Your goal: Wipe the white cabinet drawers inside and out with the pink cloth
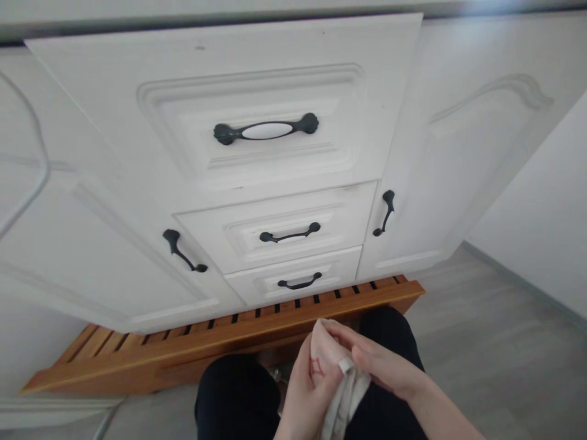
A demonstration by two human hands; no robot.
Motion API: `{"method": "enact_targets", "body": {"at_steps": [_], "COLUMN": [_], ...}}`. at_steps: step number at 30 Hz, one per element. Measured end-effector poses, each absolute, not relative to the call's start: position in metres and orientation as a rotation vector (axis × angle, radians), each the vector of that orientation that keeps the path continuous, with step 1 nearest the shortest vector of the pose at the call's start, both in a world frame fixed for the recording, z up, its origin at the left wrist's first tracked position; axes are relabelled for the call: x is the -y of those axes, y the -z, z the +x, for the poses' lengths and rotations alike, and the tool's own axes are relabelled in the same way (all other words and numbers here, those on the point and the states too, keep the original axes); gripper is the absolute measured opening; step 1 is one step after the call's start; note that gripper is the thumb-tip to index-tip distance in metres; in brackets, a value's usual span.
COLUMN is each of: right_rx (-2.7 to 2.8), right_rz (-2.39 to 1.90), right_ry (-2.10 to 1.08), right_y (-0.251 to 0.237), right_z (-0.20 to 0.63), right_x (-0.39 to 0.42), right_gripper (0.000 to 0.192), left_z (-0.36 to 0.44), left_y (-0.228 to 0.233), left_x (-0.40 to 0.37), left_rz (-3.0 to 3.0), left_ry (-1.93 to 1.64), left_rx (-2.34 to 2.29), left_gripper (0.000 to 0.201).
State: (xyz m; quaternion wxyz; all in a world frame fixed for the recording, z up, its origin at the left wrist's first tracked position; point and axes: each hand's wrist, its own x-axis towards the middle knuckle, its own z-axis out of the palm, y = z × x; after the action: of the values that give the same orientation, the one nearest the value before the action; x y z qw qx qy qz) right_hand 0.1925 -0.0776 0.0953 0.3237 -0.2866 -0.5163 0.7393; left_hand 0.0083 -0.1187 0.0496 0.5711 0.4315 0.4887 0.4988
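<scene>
White cabinet: drawers and doors closed, dark handles
Slatted wood: low, in front of the knees
Pale cloth: bunched between both hands above the lap, red marking visible, strap hanging
Left hand: fingers clamped on its left side
Right hand: fingers clamped on its right side

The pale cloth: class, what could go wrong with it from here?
1. Part of the pale cloth hangs loose below the left hand and right hand, so it might slip if the grip loosens.
2. The slatted wooden ledge is just ahead; a reach forward could perhaps knock the knuckles.
</scene>
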Motion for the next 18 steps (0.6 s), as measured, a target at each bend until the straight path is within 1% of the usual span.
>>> {"method": "enact_targets", "body": {"at_steps": [1, 2, 3, 6, 7, 8, 12, 14, 16, 18], "right_rx": [1.184, 1.021, 0.882, 0.678, 0.672, 0.704, 0.985, 0.982, 0.933, 0.923], "right_rz": [-0.701, -0.661, -0.641, -0.73, -0.794, -0.863, -1.083, -1.134, -1.186, -1.211], "right_ry": [-2.025, -2.087, -2.109, -1.97, -1.892, -1.811, -1.621, -1.591, -1.584, -1.667], "right_y": [-0.089, -0.082, -0.074, -0.052, -0.046, -0.041, -0.033, -0.037, -0.044, -0.052], "right_z": [0.189, 0.185, 0.179, 0.156, 0.148, 0.141, 0.122, 0.121, 0.123, 0.127], "right_x": [0.081, 0.085, 0.091, 0.109, 0.116, 0.121, 0.127, 0.122, 0.116, 0.111], "right_gripper": [0.09, 0.095, 0.093, 0.071, 0.067, 0.068, 0.083, 0.084, 0.074, 0.062], "left_z": [0.008, 0.008, 0.008, 0.011, 0.013, 0.015, 0.024, 0.026, 0.025, 0.023], "left_y": [-0.048, -0.047, -0.046, -0.043, -0.043, -0.043, -0.037, -0.032, -0.026, -0.022], "left_x": [0.118, 0.118, 0.117, 0.115, 0.114, 0.113, 0.114, 0.116, 0.119, 0.122], "left_rz": [0.923, 0.82, 0.707, 0.447, 0.42, 0.417, 0.503, 0.479, 0.415, 0.358], "left_ry": [-1.174, -1.177, -1.176, -1.194, -1.214, -1.237, -1.263, -1.265, -1.262, -1.242], "left_rx": [-1.145, -1.127, -1.099, -1.019, -1.034, -1.078, -1.239, -1.186, -1.098, -1.017], "left_gripper": [0.075, 0.076, 0.077, 0.075, 0.073, 0.073, 0.073, 0.072, 0.071, 0.069]}}
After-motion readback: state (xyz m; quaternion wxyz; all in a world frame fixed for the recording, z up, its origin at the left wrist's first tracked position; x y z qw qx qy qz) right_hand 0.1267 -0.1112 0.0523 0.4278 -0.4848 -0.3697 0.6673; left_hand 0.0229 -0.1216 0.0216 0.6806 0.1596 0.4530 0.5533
